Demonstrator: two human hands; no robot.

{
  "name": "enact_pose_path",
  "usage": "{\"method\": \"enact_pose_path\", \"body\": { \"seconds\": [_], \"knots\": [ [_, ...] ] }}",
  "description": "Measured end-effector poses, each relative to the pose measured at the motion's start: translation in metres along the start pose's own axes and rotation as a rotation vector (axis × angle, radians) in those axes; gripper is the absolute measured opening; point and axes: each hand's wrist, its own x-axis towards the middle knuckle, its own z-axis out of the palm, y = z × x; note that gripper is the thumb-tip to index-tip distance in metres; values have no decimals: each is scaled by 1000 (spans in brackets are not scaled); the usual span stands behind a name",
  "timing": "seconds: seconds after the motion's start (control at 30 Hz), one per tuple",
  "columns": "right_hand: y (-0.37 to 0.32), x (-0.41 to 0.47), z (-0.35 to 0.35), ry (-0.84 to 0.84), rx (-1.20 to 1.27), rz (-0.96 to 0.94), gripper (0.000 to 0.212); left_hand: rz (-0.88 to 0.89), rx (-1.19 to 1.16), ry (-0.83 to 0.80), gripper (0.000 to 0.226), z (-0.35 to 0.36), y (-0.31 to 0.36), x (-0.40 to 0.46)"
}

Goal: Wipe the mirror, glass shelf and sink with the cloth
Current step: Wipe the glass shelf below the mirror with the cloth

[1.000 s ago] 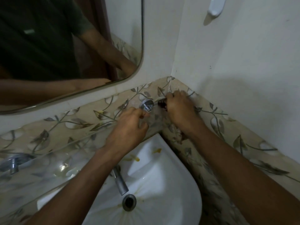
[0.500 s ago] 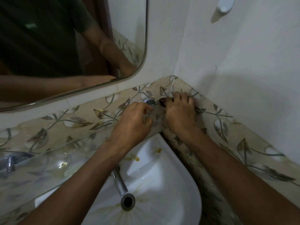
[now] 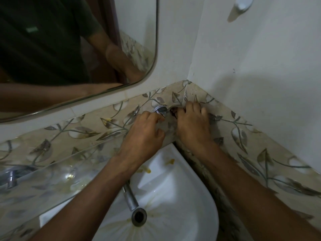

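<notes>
A clear glass shelf (image 3: 52, 180) runs along the leaf-patterned tiles, below the mirror (image 3: 52, 49) and above the white corner sink (image 3: 173, 197). Both my hands are at the shelf's right end, by a chrome bracket (image 3: 160, 109). My left hand (image 3: 142, 136) grips the shelf end with curled fingers just under the bracket. My right hand (image 3: 192, 126) curls its fingers over the shelf's far corner against the tiles, beside a dark reddish spot. No cloth is in view.
A second chrome bracket (image 3: 10, 176) holds the shelf at the left. A metal tap spout (image 3: 130, 197) reaches over the drain (image 3: 139, 216). Yellow stains (image 3: 171, 161) mark the basin. A white hook (image 3: 242, 4) hangs on the right wall.
Both hands stay at the shelf's right end. The right hand has shifted slightly toward the bracket and the left hand; the view has tilted a little.
</notes>
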Motion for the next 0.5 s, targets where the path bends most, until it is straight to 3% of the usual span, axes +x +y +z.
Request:
{"method": "enact_pose_path", "body": {
  "seconds": [0.17,0.33,0.5],
  "knots": [
    [7,-13,-10,-58,89,-58,24,-2,-8,-2,41,2,0,0],
    [5,8,-6,-126,117,56,36,22,62,-18,39,8,3,9],
    [3,-17,-8,-53,167,-3,26,-12,55,-27,44,7,-2,11]
  ]
}}
